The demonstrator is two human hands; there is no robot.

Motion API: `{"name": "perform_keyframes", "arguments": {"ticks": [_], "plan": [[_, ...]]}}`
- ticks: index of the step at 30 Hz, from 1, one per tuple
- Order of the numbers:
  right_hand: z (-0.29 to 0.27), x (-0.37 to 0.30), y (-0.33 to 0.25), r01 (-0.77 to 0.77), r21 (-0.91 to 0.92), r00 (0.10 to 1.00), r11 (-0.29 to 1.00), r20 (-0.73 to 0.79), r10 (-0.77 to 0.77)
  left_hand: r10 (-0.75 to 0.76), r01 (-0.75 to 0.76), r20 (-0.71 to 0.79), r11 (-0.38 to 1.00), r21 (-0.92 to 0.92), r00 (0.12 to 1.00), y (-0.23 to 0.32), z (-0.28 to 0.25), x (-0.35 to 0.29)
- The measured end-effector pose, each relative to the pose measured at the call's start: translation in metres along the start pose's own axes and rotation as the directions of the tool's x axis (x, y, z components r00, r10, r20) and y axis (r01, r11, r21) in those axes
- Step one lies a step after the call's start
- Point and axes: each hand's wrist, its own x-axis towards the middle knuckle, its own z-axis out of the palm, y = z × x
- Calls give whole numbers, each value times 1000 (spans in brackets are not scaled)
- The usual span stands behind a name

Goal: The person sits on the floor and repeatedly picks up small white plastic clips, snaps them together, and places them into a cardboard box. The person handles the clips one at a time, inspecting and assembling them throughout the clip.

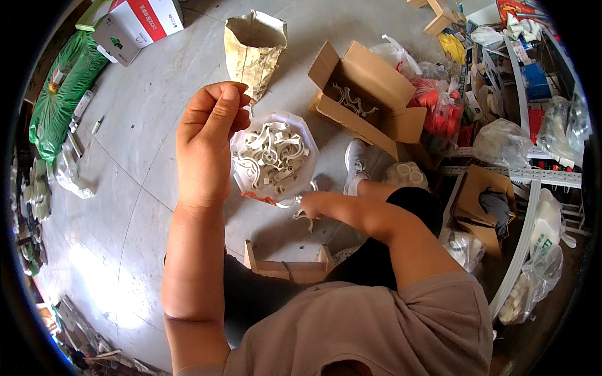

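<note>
My left hand (212,141) is raised in front of the tub, thumb and fingers pressed together in a pinch. Whatever it may hold is too small or hidden to make out. Low beside the tub's near right edge, my right hand (315,205) is closed, with white curved plastic pipe clips (305,219) sticking out around its fingers; the fingertips are hard to see. The white many-sided tub (313,145) on the floor is heaped with white plastic clips (276,152). More clips (348,99) lie inside an open cardboard box (357,128) to the right.
An open, worn paper sack (254,66) stands beyond the tub. A small wooden stool (291,271) is between my legs. Shelving with plastic bags (501,143) and boxes lines the right. A green sack (59,100) and a white-and-red carton (141,28) are at the far left.
</note>
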Motion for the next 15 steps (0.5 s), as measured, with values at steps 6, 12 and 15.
{"name": "perform_keyframes", "arguments": {"ticks": [6,12,15], "plan": [[-111,-20,-5,115,268,776,956,-625,82,18,-18,-4,1000,-16,1000,0,-3,2],[-147,9,-17,59,319,560,946,-795,233,16,-16,-12,1000,-25,1000,2,-3,4],[-148,20,-50,1,125,584,992,-806,100,21,-21,-26,1000,-22,999,4,-5,2]]}}
